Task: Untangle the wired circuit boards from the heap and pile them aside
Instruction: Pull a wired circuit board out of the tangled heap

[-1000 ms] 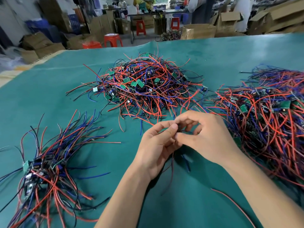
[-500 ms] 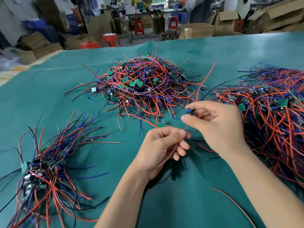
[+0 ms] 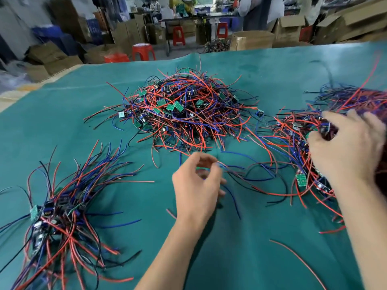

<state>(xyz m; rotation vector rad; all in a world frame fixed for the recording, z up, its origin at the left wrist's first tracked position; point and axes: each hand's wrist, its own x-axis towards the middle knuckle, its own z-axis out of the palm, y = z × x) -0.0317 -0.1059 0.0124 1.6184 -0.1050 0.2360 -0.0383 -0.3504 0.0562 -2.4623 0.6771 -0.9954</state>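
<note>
1. A busy workshop: cardboard boxes [image 3: 252, 39] and red stools [image 3: 143, 51] sit behind a table spread with green cloth [image 3: 240, 258].
2. Left hand [image 3: 196, 188] is low over the cloth at centre, thumb and forefinger curled together; it looks to be pinching blue and red wires [image 3: 232, 170] that trail off to the right, though blur hides the exact hold.
3. Right hand [image 3: 345, 149] is in the right heap [image 3: 297, 130], fingers curled around a dark clump of boards and wires, so it's the nearer hand for the next pull.
4. Those wires run roughly left to right between the hands, from pinch to heap.
5. The sorted pile [image 3: 60, 210] lies well to the left, wires fanned away from the boards, the left hand closer to it.
6. The middle heap [image 3: 188, 109] sits beyond both hands, its stray ends reaching near the left hand; I'd judge crossing loops from the right heap the likeliest snag.
</note>
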